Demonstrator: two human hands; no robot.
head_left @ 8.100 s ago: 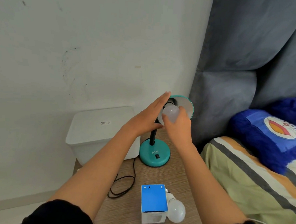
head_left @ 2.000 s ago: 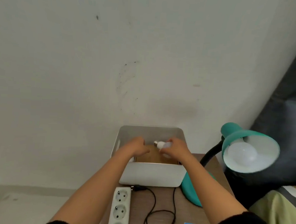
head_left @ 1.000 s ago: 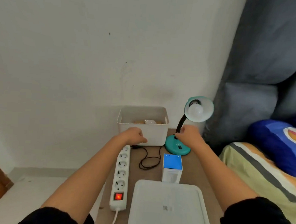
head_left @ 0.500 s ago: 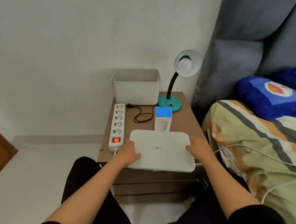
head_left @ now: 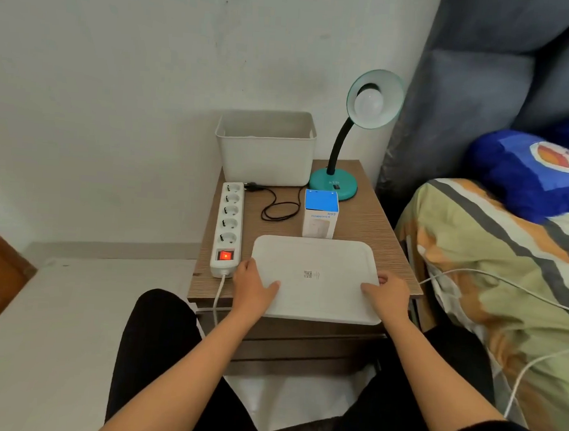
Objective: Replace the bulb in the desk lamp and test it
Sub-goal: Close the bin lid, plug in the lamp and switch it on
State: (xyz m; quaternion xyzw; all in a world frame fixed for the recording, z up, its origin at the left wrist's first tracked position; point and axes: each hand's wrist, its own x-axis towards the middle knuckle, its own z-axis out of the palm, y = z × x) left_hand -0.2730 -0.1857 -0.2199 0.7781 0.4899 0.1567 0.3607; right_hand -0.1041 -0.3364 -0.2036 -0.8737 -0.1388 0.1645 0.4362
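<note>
Hands [head_left: 321, 292] now gripping lid [head_left: 312, 277] edges.

The inside of the white bin [head_left: 265, 147], standing just left of the desk lamp [head_left: 348, 132], is hidden behind its own front wall. The small print on the blue-topped box [head_left: 320, 214] in front of the lamp's base is too blurred to read, and the lamp's switch looks like a mere dark speck. The fingers [head_left: 384, 281] of the right hand [head_left: 388, 296] curl under the white lid's [head_left: 312, 280] edge, out of sight.
</note>
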